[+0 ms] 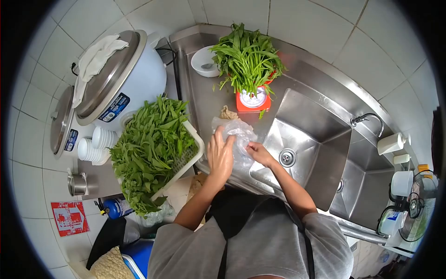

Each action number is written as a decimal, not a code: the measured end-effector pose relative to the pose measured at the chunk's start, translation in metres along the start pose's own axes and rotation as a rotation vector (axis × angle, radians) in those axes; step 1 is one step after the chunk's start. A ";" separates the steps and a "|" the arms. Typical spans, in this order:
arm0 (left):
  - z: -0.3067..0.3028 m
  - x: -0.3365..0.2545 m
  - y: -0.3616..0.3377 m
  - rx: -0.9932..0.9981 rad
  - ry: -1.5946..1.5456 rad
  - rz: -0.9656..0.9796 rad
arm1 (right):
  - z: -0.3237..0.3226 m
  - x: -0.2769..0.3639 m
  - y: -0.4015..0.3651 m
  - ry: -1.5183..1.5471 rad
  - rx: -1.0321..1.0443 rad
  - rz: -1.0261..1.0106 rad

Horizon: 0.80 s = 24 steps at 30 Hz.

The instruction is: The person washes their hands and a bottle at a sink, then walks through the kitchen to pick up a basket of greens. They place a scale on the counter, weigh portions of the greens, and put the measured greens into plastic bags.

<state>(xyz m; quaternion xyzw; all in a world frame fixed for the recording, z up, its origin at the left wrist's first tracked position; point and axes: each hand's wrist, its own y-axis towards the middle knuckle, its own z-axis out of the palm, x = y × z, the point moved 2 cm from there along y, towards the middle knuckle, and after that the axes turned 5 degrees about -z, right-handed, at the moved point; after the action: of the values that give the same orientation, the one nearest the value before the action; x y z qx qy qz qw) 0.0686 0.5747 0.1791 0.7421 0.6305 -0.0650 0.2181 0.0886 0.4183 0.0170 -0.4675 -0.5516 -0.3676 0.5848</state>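
Observation:
A thin clear plastic bag point(242, 138) is held in front of me, over the front of the steel counter. My left hand point(219, 154) has the bag's left side between thumb and fingers, its fingers pointing away from me. The thumb and fingertips of my right hand point(261, 154) pinch the bag's right edge. Just beyond the bag stands a red kitchen scale point(253, 102) with a round white dial. A heap of leafy green vegetables point(246, 60) lies on top of the scale. Behind the bag sits a small crumpled brown thing point(228, 113), whose kind I cannot make out.
To my left, a white plastic basket point(198, 144) overflows with leafy greens point(151, 144). A white bowl point(200, 60) is beside the scale. The sink point(306, 135) and its faucet point(369, 120) are on the right. Large lidded pots point(144, 79) and stacked white cups point(95, 148) stand left.

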 end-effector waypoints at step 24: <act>0.083 -0.005 0.245 0.090 -0.786 -0.556 | -0.065 0.205 0.175 -0.248 -0.745 0.312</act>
<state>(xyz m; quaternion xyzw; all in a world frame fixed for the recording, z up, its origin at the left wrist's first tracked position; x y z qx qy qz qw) 0.3189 0.5096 0.1661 0.4735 0.6713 -0.4236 0.3818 0.2989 0.4251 0.1983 -0.7656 -0.3700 -0.3900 0.3533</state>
